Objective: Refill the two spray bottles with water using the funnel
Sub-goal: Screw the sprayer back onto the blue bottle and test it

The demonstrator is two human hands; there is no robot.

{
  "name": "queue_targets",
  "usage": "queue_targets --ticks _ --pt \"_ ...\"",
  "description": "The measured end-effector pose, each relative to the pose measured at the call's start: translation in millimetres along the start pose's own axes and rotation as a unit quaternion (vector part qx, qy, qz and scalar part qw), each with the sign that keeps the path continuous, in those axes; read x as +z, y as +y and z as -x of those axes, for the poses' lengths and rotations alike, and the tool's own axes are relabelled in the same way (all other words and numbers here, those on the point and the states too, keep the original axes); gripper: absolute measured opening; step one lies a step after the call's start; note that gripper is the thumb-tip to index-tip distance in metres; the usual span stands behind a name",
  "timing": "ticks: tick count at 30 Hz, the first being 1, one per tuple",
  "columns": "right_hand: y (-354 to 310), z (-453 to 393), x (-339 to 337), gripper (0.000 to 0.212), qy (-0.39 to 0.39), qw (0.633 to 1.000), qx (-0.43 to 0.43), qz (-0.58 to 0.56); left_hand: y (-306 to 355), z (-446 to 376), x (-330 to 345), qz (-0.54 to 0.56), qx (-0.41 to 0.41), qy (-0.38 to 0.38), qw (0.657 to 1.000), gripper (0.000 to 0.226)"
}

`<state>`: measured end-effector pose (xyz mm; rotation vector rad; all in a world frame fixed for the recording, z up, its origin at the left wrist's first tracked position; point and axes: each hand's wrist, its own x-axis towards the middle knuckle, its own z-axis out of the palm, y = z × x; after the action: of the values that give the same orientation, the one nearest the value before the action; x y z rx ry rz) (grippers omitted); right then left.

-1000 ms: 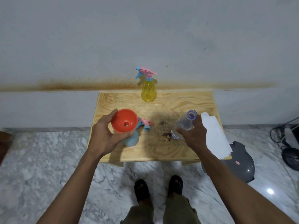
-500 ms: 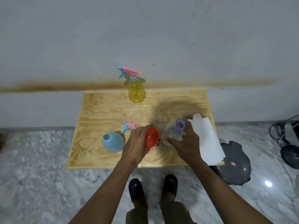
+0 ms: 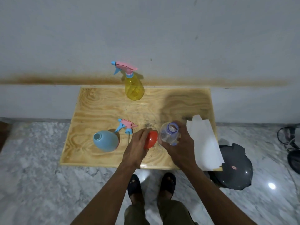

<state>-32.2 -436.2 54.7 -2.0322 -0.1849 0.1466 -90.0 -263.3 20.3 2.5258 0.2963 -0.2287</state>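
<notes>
My left hand (image 3: pixel 137 146) grips the orange funnel (image 3: pixel 151 139) low over the wooden table (image 3: pixel 100 111), tipped on its side. Right beside it, my right hand (image 3: pixel 180 146) holds an uncapped clear water bottle (image 3: pixel 168 134) upright, with little water visible inside. The blue spray bottle (image 3: pixel 105 140) stands open-necked at the front left. Its pink and blue spray head (image 3: pixel 127 125) lies on the table just behind it. The yellow spray bottle (image 3: pixel 134 86) stands at the back edge with its spray head on.
A white sheet of paper (image 3: pixel 204 143) lies on the table's right side, overhanging the front corner. A dark grey round lid (image 3: pixel 235 169) sits on the marble floor at the right, with black cables (image 3: pixel 290 143) beyond. My sandalled feet (image 3: pixel 151 184) stand by the front edge.
My left hand lifted the funnel off the blue bottle's neck and carried it right, down beside the water bottle. My right hand kept hold of the bottle.
</notes>
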Motion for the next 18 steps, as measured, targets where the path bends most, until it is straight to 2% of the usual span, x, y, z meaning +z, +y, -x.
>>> queue_targets --ticks 6,11,14,16,18 --pt "-0.8 -2.9 -2.1 0.069 -0.023 1.000 0.003 0.004 -0.9 -3.7 4.9 0.053 -0.028 -0.007 0.998 0.092" --pt "-0.2 -2.7 -4.6 0.076 -0.025 1.000 0.008 0.009 2.6 -1.8 2.7 0.119 -0.049 -0.003 0.992 0.084" --pt "-4.7 2.1 -8.0 0.091 -0.024 0.999 0.039 -0.001 0.7 2.1 -0.5 0.080 -0.020 0.018 0.996 0.101" --pt "-11.8 12.1 -12.4 0.099 -0.011 0.996 0.078 -0.028 2.7 10.2 -6.9 0.099 -0.019 0.045 0.994 0.093" --pt "-15.6 28.1 -15.4 0.098 0.044 0.994 0.098 -0.033 9.9 26.6 -17.6 0.110 -0.006 0.101 0.989 0.074"
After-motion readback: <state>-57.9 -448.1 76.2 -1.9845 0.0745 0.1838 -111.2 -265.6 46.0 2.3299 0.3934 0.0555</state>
